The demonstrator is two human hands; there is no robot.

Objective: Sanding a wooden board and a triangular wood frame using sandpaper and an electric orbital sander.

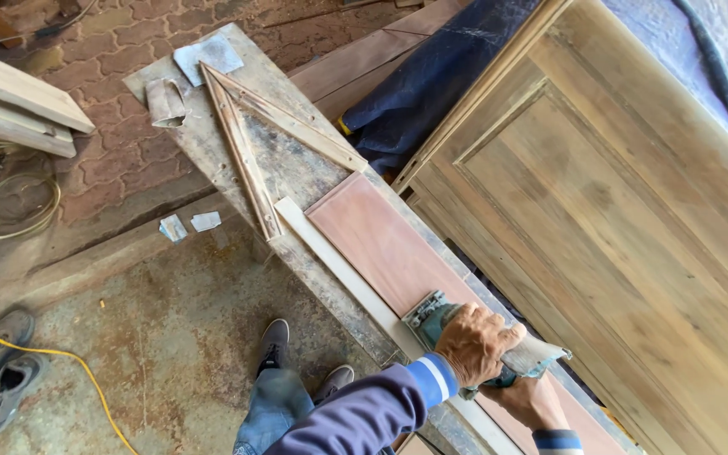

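Two hands grip a power sander on a reddish board in a woodworking yard.

The left hand curls shut over the green sander; the right hand clasps its rear. The sander's long axis follows the smooth board along a dusty workbench, beside a panelled wooden door, above brick paving.

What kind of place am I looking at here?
Most likely a carpentry workshop, perhaps partly outdoors. A hand presses a sander on a reddish board atop a worn workbench, a large panelled wooden door leans nearby.
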